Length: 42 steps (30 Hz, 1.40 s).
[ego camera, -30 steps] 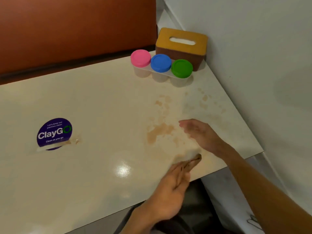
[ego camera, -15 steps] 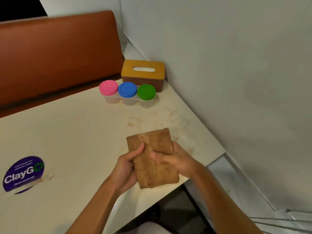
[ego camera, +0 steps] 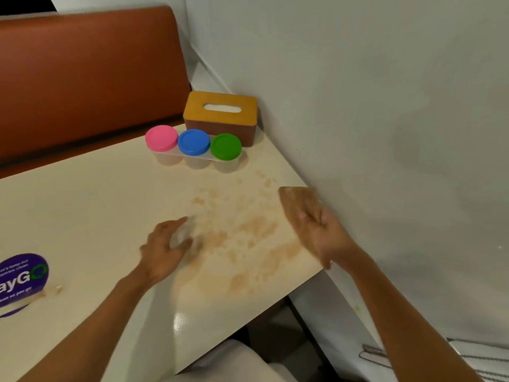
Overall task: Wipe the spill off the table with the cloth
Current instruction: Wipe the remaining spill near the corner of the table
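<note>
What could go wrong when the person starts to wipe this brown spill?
The brown spill spreads almost to the near edge of the cream table; wiping toward that edge might push liquid off it.
The left hand lies at the spill's left border and may smear it further.
The right hand grips the brown cloth; a long sweep away could hit the three clear jars with coloured lids.

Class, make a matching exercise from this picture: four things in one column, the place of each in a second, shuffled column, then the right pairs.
Things
1 cloth
2 tissue box
3 purple sticker
4 green-lidded jar

Places
A at the picture's left edge
B gripped in the right hand
C in the table's far corner
D right end of the row of three jars

Pairs: 1-B, 2-C, 3-A, 4-D
</note>
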Each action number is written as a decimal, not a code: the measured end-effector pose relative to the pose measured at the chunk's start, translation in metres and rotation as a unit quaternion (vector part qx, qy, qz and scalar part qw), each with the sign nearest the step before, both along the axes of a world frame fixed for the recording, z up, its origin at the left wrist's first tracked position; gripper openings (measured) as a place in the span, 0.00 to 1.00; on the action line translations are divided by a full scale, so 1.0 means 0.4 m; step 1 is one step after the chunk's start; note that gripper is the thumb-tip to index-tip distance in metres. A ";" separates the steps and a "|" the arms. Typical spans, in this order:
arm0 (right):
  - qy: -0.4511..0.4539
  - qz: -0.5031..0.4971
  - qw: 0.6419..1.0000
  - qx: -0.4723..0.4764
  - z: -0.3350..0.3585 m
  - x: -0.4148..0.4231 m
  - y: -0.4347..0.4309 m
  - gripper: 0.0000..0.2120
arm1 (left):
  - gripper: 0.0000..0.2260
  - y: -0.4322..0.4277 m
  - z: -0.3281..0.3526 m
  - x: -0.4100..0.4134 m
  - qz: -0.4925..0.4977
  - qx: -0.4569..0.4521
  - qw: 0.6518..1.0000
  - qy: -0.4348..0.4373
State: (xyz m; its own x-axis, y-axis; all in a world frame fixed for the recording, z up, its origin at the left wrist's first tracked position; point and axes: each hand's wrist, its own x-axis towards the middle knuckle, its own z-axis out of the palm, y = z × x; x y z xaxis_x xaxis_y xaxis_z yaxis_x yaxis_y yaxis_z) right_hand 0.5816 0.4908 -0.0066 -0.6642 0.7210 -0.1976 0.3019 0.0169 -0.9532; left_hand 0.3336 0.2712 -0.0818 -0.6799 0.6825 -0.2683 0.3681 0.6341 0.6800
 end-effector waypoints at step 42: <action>-0.213 0.243 0.913 0.247 -0.292 0.006 -0.412 0.38 | 0.28 -0.088 -0.164 -0.024 -0.148 -0.223 0.960 0.084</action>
State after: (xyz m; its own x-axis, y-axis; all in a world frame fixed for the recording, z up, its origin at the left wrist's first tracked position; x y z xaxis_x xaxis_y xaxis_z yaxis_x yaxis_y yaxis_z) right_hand 0.5842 0.3261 -0.1235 -0.8680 0.4327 -0.2434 0.4866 0.6444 -0.5899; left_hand 0.3242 0.2360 -0.1473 -0.5325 0.6958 -0.4820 0.6580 0.6985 0.2814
